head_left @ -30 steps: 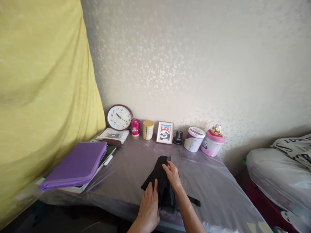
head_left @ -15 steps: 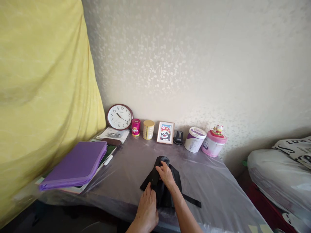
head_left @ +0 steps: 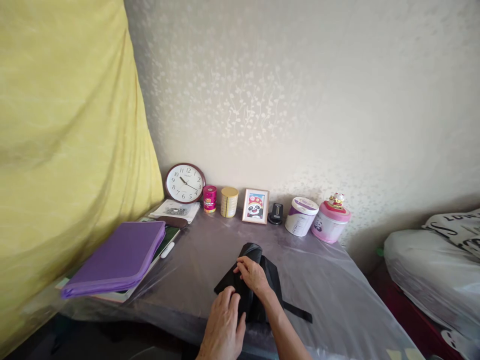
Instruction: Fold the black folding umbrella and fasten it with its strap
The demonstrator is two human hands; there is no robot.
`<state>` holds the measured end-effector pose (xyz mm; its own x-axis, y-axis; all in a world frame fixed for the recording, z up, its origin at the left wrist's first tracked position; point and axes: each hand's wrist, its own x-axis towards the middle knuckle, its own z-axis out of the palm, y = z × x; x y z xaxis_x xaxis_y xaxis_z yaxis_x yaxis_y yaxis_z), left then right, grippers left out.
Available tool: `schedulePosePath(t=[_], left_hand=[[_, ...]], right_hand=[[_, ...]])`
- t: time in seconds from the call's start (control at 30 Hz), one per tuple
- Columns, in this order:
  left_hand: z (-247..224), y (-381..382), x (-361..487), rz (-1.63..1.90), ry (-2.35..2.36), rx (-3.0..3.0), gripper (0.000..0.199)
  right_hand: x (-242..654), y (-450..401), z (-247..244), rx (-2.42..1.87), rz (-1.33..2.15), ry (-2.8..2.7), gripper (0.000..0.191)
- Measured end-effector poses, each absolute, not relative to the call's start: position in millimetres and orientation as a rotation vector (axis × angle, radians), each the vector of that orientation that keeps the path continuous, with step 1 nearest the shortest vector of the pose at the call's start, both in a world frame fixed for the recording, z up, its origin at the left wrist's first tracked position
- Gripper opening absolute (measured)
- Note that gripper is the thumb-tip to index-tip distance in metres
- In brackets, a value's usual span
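Observation:
A black fabric item [head_left: 275, 282] lies bunched in folds at the table's near edge, with a strap [head_left: 298, 311] stretching out to its right. Its exact kind I cannot make out. My right hand [head_left: 253, 274] reaches over the top, fingers bent and closed on an upper fold. Lower down, my left hand [head_left: 224, 320] grips the near left side of the fabric between curled fingers and thumb. The hands cover part of the middle folds.
A purple folder [head_left: 116, 255] lies on papers at the left, beside a white marker [head_left: 167, 250]. Along the wall stand a clock [head_left: 185, 183], a pink tin [head_left: 209, 199], a yellow-lidded can [head_left: 229, 202], a picture frame [head_left: 255, 206], a black stand [head_left: 275, 214] and two tubs [head_left: 301, 216].
My right hand has shifted slightly left and down over the fabric. My left hand's fingers have curled more, with the thumb now apart from them. The view has tilted slightly.

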<state>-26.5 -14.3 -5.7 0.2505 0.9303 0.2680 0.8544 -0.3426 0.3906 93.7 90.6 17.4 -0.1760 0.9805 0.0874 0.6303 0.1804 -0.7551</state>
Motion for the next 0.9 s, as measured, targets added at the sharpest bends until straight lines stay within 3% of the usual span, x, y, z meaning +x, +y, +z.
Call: schedulePosePath(t=[0.23, 0.6, 0.9], left_hand=[[12, -6, -10, 0.801, 1.499, 2.486, 0.028], [-43, 3, 0, 0.582, 1.668, 2.361, 0.066], [-45, 8, -2, 0.366, 1.695, 2.337, 0.071]], right_hand=[[97, 88, 17, -1.489, 0.81, -1.915, 0.026], [97, 73, 20, -1.301, 0.751, -1.942, 0.026], [120, 76, -12, -1.08, 0.314, -2.044, 0.028]])
